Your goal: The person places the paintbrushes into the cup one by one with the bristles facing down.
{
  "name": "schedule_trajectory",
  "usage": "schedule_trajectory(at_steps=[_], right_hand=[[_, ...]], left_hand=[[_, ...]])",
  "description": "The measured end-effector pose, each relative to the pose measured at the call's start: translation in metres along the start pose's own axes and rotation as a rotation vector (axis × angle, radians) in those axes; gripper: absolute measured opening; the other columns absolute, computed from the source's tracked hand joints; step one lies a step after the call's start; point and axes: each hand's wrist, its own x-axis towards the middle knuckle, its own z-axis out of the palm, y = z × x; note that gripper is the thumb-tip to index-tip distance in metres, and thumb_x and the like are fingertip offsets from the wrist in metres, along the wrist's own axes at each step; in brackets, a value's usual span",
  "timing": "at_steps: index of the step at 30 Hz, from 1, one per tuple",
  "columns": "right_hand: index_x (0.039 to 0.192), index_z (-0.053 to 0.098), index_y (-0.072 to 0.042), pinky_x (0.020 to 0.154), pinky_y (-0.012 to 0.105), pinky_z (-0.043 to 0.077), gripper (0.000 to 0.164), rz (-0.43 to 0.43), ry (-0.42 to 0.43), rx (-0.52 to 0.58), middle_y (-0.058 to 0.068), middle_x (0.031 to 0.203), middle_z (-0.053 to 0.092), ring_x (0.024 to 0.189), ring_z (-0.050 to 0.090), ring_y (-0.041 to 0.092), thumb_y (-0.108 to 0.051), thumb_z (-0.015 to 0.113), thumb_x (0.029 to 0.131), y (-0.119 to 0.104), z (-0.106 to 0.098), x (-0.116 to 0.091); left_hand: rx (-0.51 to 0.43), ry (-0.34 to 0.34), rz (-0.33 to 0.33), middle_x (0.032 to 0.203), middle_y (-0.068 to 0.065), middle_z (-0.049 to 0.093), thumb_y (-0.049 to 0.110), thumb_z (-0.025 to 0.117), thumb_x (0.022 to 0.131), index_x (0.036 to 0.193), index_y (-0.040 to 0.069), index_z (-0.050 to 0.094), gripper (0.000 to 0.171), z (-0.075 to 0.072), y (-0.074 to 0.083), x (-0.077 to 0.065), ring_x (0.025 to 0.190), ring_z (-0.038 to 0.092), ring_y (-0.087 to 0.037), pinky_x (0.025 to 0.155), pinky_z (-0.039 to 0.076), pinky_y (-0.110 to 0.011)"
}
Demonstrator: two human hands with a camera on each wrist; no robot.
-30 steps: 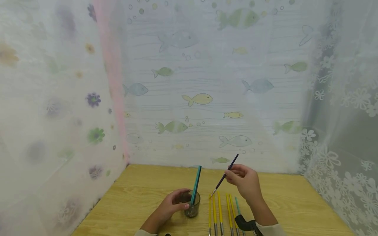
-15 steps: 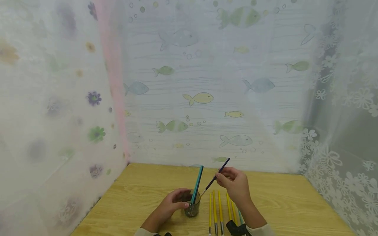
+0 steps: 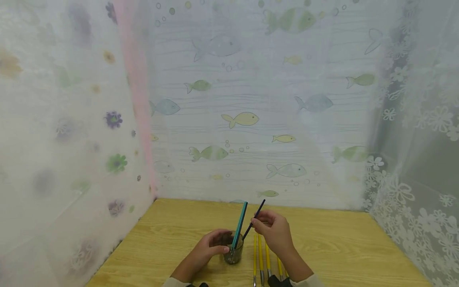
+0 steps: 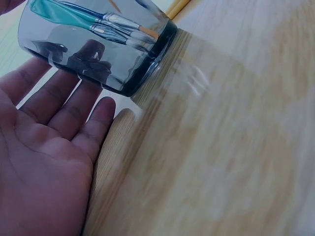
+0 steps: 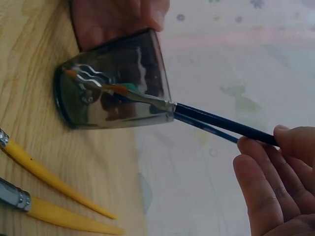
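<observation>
The right hand [image 3: 274, 231] pinches the dark blue brush [image 5: 226, 123] between thumb and fingers; the handle top projects above the fingertips, and the bristle end slants down from them into the glass [image 3: 233, 258]. The left hand [image 3: 206, 249] holds the glass between thumb and fingers. The teal brush [image 3: 238, 227] rises beyond the left thumb; yellow-handled brushes [image 3: 261, 259] lie beneath the right hand.

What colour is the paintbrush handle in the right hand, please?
The paintbrush handle is dark blue, clearest in the right wrist view.
</observation>
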Motion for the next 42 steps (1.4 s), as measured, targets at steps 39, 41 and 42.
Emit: schedule_trajectory(at_steps=[39,41,42], right_hand=[[0.127,0.07,-0.002,0.077,0.034,0.061,0.037,-0.052,-0.162,-0.292,0.005,0.104,0.078,0.09,0.074,0.017,-0.025,0.072,0.098,0.019,0.012,-0.007],[0.128,0.07,-0.004,0.078,0.035,0.061,0.038,-0.047,-0.166,-0.31,0.004,0.104,0.078,0.091,0.074,0.017,-0.027,0.072,0.098,0.018,0.012,-0.007],[0.128,0.07,-0.004,0.078,0.035,0.061,0.039,-0.045,-0.169,-0.316,0.004,0.105,0.078,0.092,0.074,0.018,-0.027,0.072,0.098,0.018,0.012,-0.007]], left_hand=[[-0.011,-0.042,0.004,0.15,-0.014,0.057,0.015,0.061,0.104,0.151,0.007,0.05,0.048,-0.002,-0.001,-0.001,0.132,0.06,-0.022,0.102,0.052,-0.027],[-0.004,-0.043,0.008,0.15,-0.015,0.057,0.014,0.061,0.104,0.151,0.006,0.05,0.048,-0.001,-0.001,-0.002,0.133,0.06,-0.023,0.102,0.052,-0.027],[-0.002,-0.042,0.007,0.15,-0.015,0.057,0.014,0.061,0.104,0.151,0.006,0.049,0.048,-0.001,0.0,-0.002,0.133,0.06,-0.023,0.102,0.052,-0.027]])
